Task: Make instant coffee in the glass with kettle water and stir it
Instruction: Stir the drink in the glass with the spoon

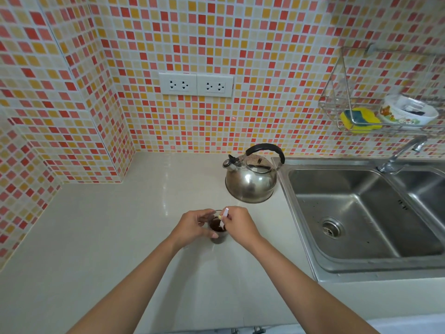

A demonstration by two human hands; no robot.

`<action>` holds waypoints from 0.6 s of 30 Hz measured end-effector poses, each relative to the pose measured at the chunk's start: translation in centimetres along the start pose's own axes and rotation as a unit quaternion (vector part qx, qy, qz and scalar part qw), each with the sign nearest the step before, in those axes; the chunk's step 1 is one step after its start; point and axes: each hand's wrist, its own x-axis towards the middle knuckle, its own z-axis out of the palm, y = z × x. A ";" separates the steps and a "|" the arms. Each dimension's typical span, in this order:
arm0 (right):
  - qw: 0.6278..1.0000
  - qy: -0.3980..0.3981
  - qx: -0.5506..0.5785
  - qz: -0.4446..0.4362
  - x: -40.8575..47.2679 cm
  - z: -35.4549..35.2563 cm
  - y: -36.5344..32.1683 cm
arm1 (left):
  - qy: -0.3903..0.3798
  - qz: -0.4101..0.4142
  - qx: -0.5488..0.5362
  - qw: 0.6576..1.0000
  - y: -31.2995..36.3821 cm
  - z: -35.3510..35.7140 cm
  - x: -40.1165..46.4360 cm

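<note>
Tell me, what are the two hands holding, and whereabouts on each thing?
The left hand grips the glass around its side. The right hand pinches a white stirrer by its top end, its lower end down in the dark coffee.

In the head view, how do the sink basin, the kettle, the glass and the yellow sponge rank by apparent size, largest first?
1. sink basin
2. kettle
3. yellow sponge
4. glass

Sponge versus glass is unsure: hands partly hide the glass, and the sponge lies farther away.

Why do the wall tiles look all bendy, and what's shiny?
Head view: the wide lens curves the tiled wall near the edges; the kettle and sink gleam with reflections; the wire rack looks slightly blurred.
</note>
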 end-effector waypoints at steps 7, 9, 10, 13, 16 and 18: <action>0.999 -0.005 -0.002 -0.033 -0.2 -0.4 -0.3 | 0.000 -0.002 0.007 1.000 -0.1 0.0 0.1; 1.000 0.001 -0.018 -0.024 -0.1 -0.6 -0.1 | 0.010 -0.009 0.004 1.000 -0.3 0.1 0.2; 1.000 0.003 -0.020 -0.015 -0.2 -0.6 0.0 | 0.013 -0.014 0.003 1.000 -0.3 0.1 0.3; 1.000 -0.007 0.007 0.010 -0.5 -0.1 -0.1 | 0.008 -0.028 0.006 1.000 -0.5 0.1 0.4; 0.999 -0.011 0.047 0.001 -1.0 -0.1 -0.4 | -0.005 -0.019 0.005 1.000 -0.3 0.1 0.3; 0.998 0.003 0.055 -0.025 -1.1 -0.5 -0.5 | -0.012 -0.009 0.008 1.000 0.0 0.1 0.2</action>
